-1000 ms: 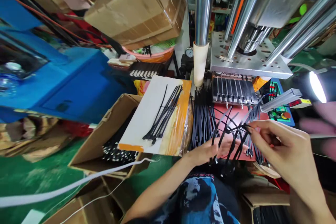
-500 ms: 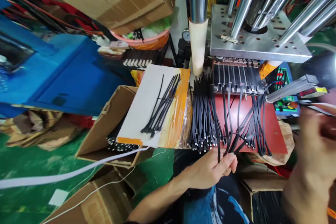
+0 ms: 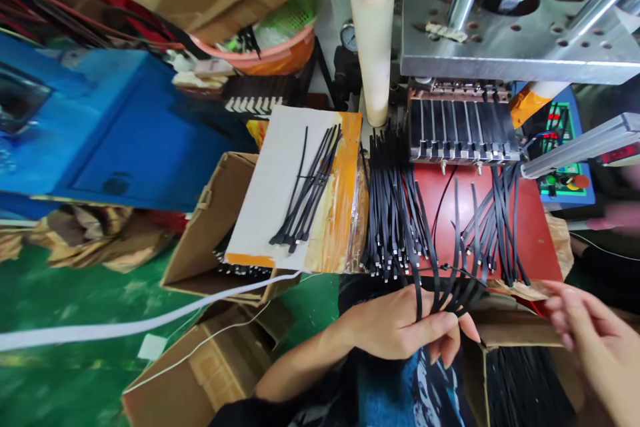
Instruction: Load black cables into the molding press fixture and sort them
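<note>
My left hand (image 3: 405, 327) is closed around several flat black cables (image 3: 463, 280), low in front of the red work board (image 3: 537, 247). The free ends of these cables stand up above the fingers, fanned apart. At the right edge, my right hand (image 3: 595, 333) reaches leftward with its fingers loosely apart, and nothing shows in them. It is near some brown paper (image 3: 563, 240), to the right of the left hand. A dense bunch of black cables with metal-tipped plugs (image 3: 393, 213) lies beside the held ones. A smaller group of cables (image 3: 505, 227) rests on the board's right side.
Behind the board stands a slotted metal mould (image 3: 463, 130) under a drilled press plate (image 3: 515, 47). A white board (image 3: 270, 180) carries more cables (image 3: 313, 193). Cardboard boxes (image 3: 205, 213) stand left and below; a control box (image 3: 575, 147) sits at right.
My right hand has come down and left from the blurred spot by the control box. Cables that reached up to the mould now stand free of it in my left hand. The view has shifted slightly.
</note>
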`<state>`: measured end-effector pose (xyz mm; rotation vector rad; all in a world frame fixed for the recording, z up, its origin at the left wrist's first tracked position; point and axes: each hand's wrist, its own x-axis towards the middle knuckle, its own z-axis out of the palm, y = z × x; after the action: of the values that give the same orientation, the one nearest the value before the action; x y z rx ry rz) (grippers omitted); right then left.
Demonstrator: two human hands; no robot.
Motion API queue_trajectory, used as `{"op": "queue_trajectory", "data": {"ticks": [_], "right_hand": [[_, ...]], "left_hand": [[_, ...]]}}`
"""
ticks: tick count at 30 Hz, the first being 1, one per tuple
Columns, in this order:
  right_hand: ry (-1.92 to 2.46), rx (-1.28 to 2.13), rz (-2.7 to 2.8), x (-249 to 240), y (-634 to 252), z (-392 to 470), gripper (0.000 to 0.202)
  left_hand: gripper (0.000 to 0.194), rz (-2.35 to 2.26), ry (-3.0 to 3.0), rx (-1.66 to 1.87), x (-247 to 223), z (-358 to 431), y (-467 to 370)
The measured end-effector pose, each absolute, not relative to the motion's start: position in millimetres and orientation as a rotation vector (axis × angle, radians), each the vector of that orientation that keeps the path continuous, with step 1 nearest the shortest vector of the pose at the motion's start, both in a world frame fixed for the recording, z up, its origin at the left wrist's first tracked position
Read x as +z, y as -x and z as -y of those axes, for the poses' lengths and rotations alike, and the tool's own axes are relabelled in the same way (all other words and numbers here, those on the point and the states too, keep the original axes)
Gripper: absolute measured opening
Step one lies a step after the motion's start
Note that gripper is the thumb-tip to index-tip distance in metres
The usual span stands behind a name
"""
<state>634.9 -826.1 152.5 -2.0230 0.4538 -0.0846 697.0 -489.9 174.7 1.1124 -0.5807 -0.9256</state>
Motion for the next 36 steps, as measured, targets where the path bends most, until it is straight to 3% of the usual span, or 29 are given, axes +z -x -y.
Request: {"op": "queue_trajectory", "data": {"ticks": [3, 7, 14, 24, 36], "right_hand": [[1.663, 0.254, -0.304, 154.9, -637.6, 763.3, 0.029], [1.406, 0.305, -0.167, 155.6, -650.6, 710.4, 0.031], [1.535, 0.258, -0.173, 162.2, -660.4, 691.3, 0.026], [1.614, 0.176, -0.225, 164.8, -662.8, 693.1, 0.025], [1.553, 0.198, -0.187, 174.2, -664.0, 691.4, 0.016]], "left_hand": [[0.052, 0.607, -1.134, -0.941, 175.8, 487.3, -695.6], [0.051, 0.675, -1.243, -0.949, 174.3, 480.3, -693.8], [0.057, 0.508, -1.289, -0.852, 179.7, 471.8, -687.6], [0.045, 0.271, -1.460, -0.656, 182.1, 465.6, -681.4], [0.043, 0.400, -1.399, -0.649, 190.7, 469.2, -687.6]]}}
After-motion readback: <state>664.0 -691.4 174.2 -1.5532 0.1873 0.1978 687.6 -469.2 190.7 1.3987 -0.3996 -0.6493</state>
